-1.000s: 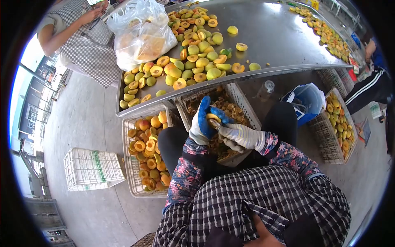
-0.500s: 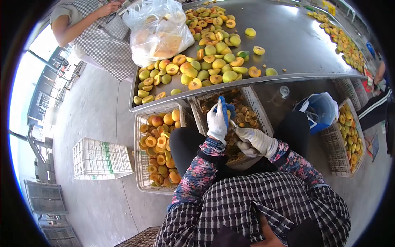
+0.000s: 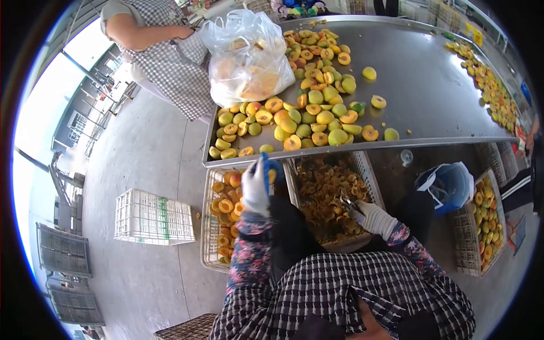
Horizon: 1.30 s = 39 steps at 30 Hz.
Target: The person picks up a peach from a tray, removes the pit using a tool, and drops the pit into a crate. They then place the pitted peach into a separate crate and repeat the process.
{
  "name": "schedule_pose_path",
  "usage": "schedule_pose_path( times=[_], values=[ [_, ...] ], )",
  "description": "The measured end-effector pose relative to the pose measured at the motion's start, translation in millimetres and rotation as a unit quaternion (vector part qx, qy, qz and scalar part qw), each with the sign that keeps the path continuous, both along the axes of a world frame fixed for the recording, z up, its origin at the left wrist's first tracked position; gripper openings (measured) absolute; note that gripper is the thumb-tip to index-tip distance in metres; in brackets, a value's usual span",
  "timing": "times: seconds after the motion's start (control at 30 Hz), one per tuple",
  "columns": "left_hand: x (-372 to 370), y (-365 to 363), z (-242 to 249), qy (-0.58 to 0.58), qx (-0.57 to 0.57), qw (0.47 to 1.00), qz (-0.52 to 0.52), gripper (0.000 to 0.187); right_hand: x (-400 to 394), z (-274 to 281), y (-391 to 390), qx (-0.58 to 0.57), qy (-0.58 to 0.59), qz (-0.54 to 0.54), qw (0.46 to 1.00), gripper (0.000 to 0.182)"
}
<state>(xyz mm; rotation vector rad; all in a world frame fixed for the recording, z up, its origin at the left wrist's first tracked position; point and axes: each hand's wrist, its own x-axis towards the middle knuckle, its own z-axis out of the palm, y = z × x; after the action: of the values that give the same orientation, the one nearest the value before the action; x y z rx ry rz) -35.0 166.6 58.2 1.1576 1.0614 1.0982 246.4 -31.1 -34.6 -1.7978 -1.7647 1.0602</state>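
Observation:
My left hand [image 3: 256,187], in a white glove with blue on the fingers, is raised over the left crate [image 3: 205,238] of halved peaches [image 3: 225,205]. Its fingers are closed around a yellow peach half [image 3: 272,175], partly hidden by the glove. In a pale striped glove, my right hand [image 3: 375,219] grips a small metal pitting tool [image 3: 350,204], whose exact shape is hard to make out. That hand is above the middle crate [image 3: 369,180], which holds brown pits and scraps [image 3: 328,187].
A steel table [image 3: 419,96] carries many peaches [image 3: 317,116] and a plastic bag [image 3: 249,62]. Another person [image 3: 164,62] stands at its left. An upturned white crate [image 3: 153,218] is on the floor at left; a blue bucket [image 3: 453,187] and a peach-filled crate [image 3: 467,243] are right.
My left hand has moved left, from the middle crate to over the left crate. My hands have parted, and the right has shifted slightly right and down with the tool. The view has shifted.

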Motion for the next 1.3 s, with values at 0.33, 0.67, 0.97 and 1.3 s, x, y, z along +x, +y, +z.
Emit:
schedule_pose_path(
  times=[0.33, 0.67, 0.97, 1.3],
  values=[
    [-46, 129, -2, 0.441, 0.202, 0.873, -0.056, 0.034, -11, -16, 31, -0.061, 0.038, 0.054, 0.996, 0.055],
    [117, 285, -76, 0.659, 0.137, 0.740, 0.007, 0.050, -4, 12, 48, -0.143, 0.118, 0.042, 0.982, 0.062],
    [102, 318, -86, 0.675, -0.033, 0.722, -0.148, 0.079, -7, -7, 53, -0.156, 0.092, 0.047, 0.982, 0.066],
    [31, 282, -123, 0.325, 0.079, 0.942, -0.019, 0.059, -22, -23, 48, -0.146, 0.087, 0.029, 0.985, 0.056]
  ],
)
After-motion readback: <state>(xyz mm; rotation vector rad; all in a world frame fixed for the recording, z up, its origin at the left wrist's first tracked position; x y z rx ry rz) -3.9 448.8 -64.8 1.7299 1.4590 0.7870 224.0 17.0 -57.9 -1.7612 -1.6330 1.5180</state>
